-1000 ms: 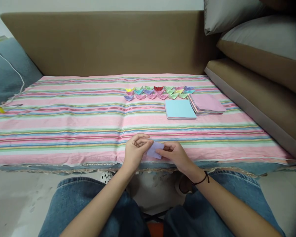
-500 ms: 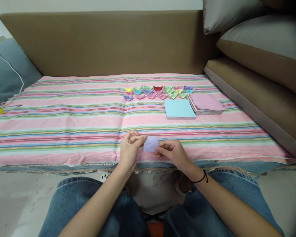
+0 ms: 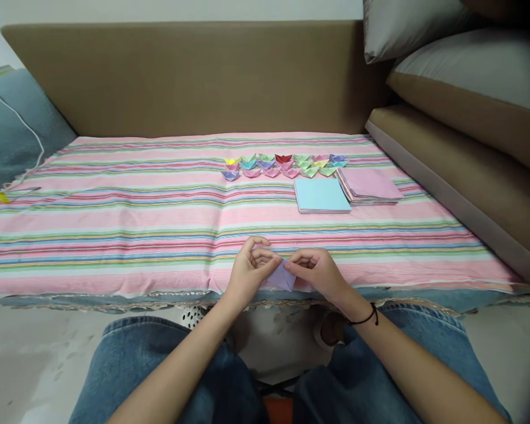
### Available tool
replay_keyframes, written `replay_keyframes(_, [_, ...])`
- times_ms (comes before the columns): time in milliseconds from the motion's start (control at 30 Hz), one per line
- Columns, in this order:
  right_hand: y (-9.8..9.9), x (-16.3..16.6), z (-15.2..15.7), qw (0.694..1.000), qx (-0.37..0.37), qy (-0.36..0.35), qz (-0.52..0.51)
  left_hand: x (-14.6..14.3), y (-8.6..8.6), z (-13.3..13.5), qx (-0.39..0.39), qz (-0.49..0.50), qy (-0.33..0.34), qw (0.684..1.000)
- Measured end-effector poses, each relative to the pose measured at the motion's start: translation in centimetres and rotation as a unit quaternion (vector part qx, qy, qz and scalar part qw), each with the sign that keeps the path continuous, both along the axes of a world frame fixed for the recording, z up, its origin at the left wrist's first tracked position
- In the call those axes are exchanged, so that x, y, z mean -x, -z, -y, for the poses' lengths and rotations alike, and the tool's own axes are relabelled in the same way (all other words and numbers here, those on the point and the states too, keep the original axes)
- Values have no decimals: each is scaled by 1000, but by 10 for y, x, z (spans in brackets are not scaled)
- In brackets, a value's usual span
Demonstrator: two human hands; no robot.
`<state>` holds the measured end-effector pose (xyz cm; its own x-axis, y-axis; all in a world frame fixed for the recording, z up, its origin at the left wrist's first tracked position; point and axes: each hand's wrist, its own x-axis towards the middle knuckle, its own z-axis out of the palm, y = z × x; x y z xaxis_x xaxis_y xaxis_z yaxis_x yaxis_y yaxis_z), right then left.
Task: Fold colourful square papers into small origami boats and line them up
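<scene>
A small folded lilac paper (image 3: 283,278) is held near the front edge of the striped cloth, turned so that one corner points down. My left hand (image 3: 251,268) pinches its upper left edge between thumb and fingers. At the upper right, my right hand (image 3: 320,271) grips the same paper with thumb and forefinger. Both sets of fingertips almost meet along the top and hide part of the folds. Beyond the hands lie a stack of light blue paper squares (image 3: 321,195) and a stack of pink paper squares (image 3: 373,184).
Several folded paper boats (image 3: 284,165) in many colours stand in rows behind the stacks. The pink striped cloth (image 3: 115,221) covers the seat. Brown cushions (image 3: 459,182) are piled at the right, and a white cable (image 3: 30,129) hangs at the left.
The paper has turned from lying square to standing on a corner. My left hand has moved right, bringing both hands' fingertips together at its upper edge.
</scene>
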<state>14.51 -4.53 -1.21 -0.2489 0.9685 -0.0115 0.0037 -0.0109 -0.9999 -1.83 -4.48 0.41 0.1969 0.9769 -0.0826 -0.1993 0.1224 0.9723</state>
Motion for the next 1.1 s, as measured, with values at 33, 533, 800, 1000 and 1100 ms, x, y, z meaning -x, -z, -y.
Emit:
replay_keyframes(33, [0, 1, 0, 1000, -12, 3, 6, 0, 0, 0, -3, -1, 6, 1000])
replay_keyframes(533, [-23, -19, -1, 966, -156, -194, 73, 16, -13, -6, 38, 14, 33, 999])
replay_keyframes(800, [-25, -17, 1, 965, -169, -178, 91, 13, -13, -4, 56, 23, 35, 998])
replay_keyframes(1000, [-20, -14, -1, 966, -193, -135, 102, 11, -15, -1, 44, 37, 47, 997])
replay_keyframes(1100, [-16, -11, -1, 975, -178, -106, 76, 9, -13, -1, 18, 21, 46, 999])
